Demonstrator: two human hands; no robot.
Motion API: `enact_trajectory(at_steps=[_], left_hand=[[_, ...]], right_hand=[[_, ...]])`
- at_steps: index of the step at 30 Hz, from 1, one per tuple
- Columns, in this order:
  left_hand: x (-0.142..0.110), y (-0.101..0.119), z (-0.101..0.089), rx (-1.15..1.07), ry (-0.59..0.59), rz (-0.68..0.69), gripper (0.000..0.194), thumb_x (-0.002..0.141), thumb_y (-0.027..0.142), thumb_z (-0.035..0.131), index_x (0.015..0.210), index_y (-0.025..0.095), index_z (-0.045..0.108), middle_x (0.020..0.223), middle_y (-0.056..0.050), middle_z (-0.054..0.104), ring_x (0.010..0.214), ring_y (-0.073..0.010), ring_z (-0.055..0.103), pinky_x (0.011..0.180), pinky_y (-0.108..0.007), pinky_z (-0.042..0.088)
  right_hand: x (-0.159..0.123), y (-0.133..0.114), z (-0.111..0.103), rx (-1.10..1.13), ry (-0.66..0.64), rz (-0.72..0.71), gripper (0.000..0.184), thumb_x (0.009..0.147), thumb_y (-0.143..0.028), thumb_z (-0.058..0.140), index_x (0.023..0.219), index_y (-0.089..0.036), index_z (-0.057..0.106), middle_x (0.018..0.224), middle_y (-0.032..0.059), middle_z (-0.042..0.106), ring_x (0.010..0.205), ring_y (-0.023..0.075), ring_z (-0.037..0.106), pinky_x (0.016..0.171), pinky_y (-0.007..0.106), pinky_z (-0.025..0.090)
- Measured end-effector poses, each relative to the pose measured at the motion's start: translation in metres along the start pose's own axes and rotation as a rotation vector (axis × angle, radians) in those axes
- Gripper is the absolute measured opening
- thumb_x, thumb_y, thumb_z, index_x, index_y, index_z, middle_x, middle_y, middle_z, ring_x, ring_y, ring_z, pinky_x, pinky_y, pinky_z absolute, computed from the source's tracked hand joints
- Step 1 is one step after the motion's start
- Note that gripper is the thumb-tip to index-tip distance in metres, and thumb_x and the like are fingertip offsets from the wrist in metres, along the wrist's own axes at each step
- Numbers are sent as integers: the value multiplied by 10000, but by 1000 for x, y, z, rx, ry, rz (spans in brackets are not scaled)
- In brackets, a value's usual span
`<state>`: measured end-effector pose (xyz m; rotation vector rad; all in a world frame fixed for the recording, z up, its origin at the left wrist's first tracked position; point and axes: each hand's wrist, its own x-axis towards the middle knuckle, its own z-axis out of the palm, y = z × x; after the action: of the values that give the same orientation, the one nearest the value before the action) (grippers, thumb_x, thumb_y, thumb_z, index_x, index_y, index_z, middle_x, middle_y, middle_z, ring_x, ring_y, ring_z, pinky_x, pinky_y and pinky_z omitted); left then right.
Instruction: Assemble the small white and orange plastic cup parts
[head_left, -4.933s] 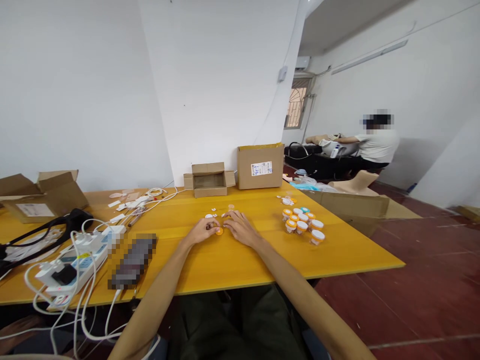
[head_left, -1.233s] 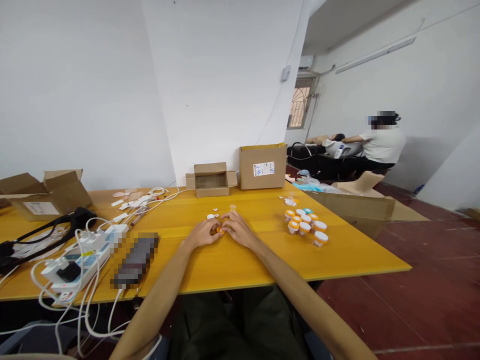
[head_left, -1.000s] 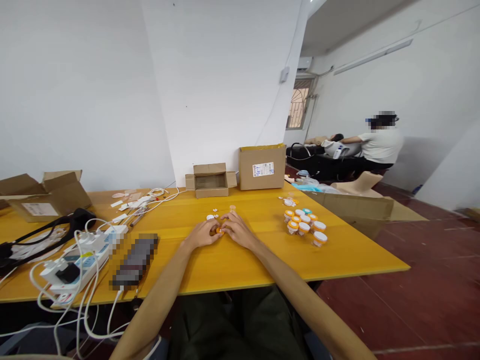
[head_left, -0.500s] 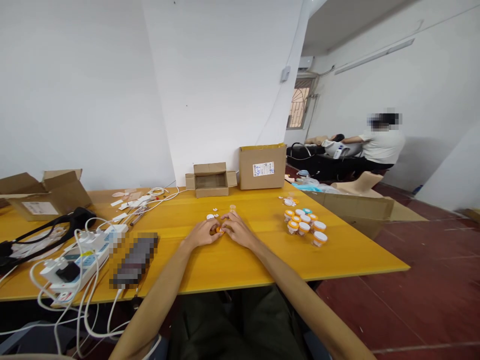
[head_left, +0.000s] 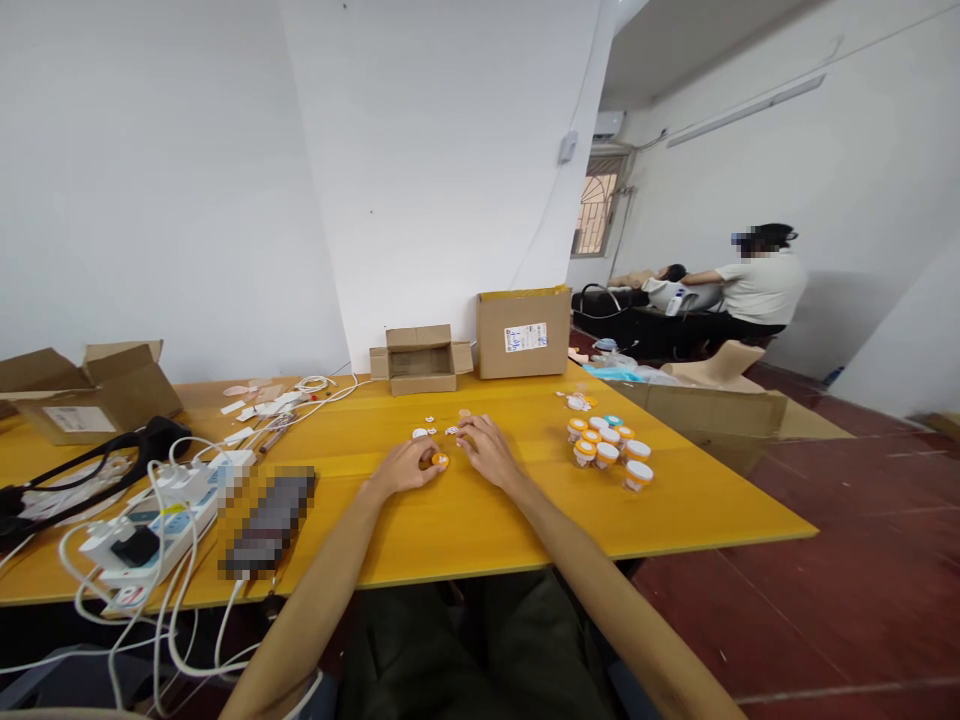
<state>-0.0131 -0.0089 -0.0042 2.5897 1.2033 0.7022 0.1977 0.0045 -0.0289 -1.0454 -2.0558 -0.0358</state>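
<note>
Since half a second ago, the right hand [head_left: 489, 450] has drawn off the orange lid [head_left: 441, 460] to some white bits [head_left: 451, 431] just beyond it; whether its grip has one, I cannot tell. The left hand [head_left: 405, 465] still pinches the lid's edge, mid-desk [head_left: 525, 515]. The lid, now less covered, is round with pale marks on top.

No words can be read. The printed white paper label with blue marks [head_left: 526, 337] on the closed brown cardboard box [head_left: 492, 358] is too small — likewise the plain-looking white label [head_left: 76, 418] on the open brown cardboard box [head_left: 129, 388].
</note>
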Motion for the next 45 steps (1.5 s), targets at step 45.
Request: enact_trajectory(at_steps=[45], left_hand=[[0,-5,3,-87,-11,93,245,888,361,529,1098,245,572,987,-51,642,858,-211,585,808,-335,488]], right_hand=[[-4,4,1,-36,-101,-106,169,885,-95,568,818,-224,653,1079,72,626,1029,210,566,862,366,481]])
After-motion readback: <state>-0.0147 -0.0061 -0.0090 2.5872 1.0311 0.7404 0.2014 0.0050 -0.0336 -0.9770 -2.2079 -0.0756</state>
